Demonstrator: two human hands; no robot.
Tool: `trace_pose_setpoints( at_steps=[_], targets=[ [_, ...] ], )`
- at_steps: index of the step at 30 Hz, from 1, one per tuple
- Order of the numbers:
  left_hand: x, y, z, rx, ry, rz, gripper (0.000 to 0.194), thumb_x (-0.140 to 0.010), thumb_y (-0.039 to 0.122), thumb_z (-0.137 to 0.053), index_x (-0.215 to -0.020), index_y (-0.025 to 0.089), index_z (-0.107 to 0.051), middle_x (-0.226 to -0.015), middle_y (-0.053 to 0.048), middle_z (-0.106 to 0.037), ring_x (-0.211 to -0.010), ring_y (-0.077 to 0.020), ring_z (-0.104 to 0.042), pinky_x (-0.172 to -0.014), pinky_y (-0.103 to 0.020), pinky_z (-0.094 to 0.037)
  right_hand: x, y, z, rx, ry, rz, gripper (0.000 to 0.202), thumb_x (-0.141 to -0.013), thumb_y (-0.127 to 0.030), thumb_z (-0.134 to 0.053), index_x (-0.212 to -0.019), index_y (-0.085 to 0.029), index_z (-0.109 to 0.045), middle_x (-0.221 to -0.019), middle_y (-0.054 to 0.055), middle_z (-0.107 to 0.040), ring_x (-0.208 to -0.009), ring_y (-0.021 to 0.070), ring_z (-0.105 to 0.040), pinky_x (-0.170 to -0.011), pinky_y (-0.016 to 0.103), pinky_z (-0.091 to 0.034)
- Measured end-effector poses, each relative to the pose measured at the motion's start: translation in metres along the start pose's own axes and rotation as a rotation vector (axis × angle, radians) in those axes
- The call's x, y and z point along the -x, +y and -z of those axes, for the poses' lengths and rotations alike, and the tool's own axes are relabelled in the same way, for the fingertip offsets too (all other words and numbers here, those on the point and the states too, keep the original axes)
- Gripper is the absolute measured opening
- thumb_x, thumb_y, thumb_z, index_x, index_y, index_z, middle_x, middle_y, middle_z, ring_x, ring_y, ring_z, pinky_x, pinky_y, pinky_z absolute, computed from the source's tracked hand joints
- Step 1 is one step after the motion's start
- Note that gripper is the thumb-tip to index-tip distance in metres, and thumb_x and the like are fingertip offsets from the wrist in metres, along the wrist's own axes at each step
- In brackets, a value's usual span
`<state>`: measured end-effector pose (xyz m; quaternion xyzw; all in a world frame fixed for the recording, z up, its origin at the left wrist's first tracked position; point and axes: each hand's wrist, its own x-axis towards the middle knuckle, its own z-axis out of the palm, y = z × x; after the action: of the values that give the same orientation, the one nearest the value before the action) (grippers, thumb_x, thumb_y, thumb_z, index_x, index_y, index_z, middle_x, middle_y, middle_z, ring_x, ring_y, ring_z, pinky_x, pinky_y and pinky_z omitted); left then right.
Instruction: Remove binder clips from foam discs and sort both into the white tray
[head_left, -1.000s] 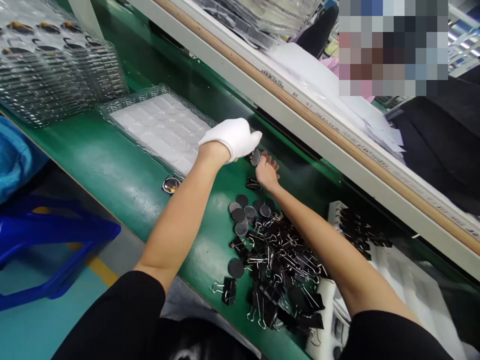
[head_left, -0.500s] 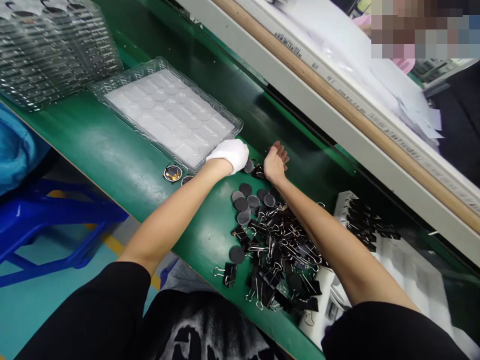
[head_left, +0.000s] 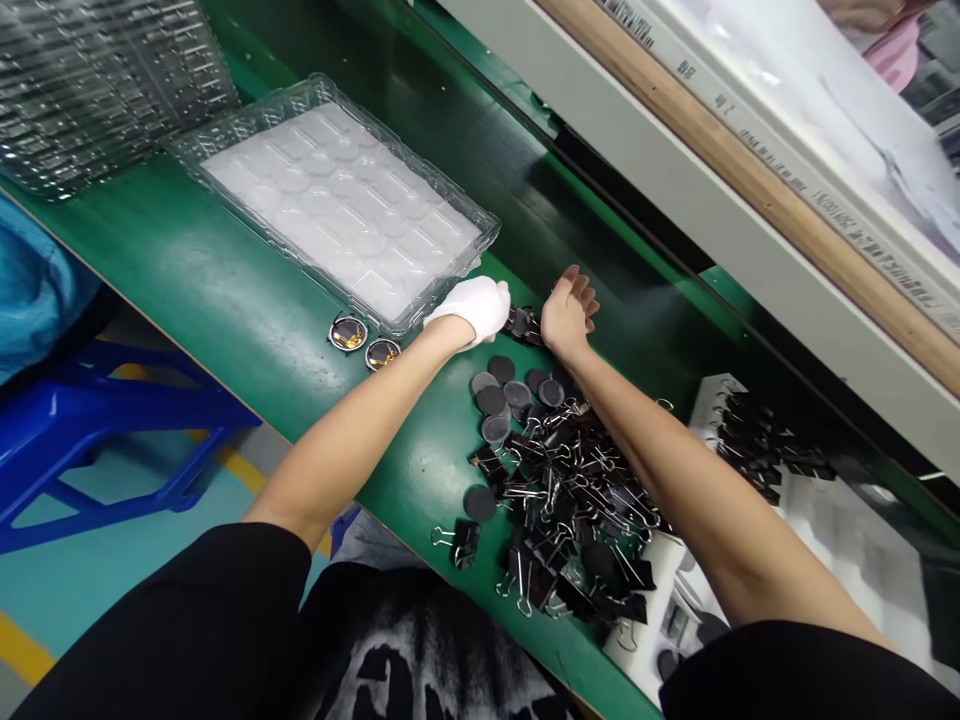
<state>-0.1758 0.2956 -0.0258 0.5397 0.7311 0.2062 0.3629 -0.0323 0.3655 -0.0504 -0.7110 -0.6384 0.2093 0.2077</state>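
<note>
My left hand (head_left: 476, 310), in a white glove, is closed beside the corner of a clear plastic tray (head_left: 487, 232); its fingertips are mostly hidden. Dark binder clips (head_left: 523, 324) show between my two hands, close to the glove; whether they are held or lying there I cannot tell. My bare right hand (head_left: 568, 312) has its fingers loosely bent and apart, with nothing visible in them. Below the hands lie several round black discs (head_left: 491, 400) and a heap of black binder clips (head_left: 562, 480). Two watch-like round parts (head_left: 348, 333) lie left of the glove.
A stack of clear trays (head_left: 112, 90) stands at the far left of the green bench (head_left: 247, 260). White foam trays (head_left: 840, 560) with clips and discs are at the right. A raised shelf (head_left: 675, 150) runs along the back. A blue stool (head_left: 112, 430) is at the left.
The camera view has shifted slightly. The grey disc seen beside the glove no longer shows there; dark clips now show in the gap. Both hands keep about the same pose.
</note>
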Motion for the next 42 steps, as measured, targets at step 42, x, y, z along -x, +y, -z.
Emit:
trace_pose_setpoints(
  at_steps=[42],
  targets=[
    [0.115, 0.045, -0.059, 0.259, -0.008, -0.507, 0.063, -0.104, 0.067, -0.03, -0.089, 0.018, -0.067, -0.059, 0.0, -0.056, -0.048, -0.0128, -0.046, -0.054, -0.028, -0.039, 0.161, 0.158, 0.182, -0.429, -0.123, 0.491, 0.026, -0.088, -0.032, -0.068, -0.11, -0.021, -0.077, -0.099, 0.005, -0.075, -0.084, 0.0189, -0.065, -0.078, 0.034, -0.051]
  ],
)
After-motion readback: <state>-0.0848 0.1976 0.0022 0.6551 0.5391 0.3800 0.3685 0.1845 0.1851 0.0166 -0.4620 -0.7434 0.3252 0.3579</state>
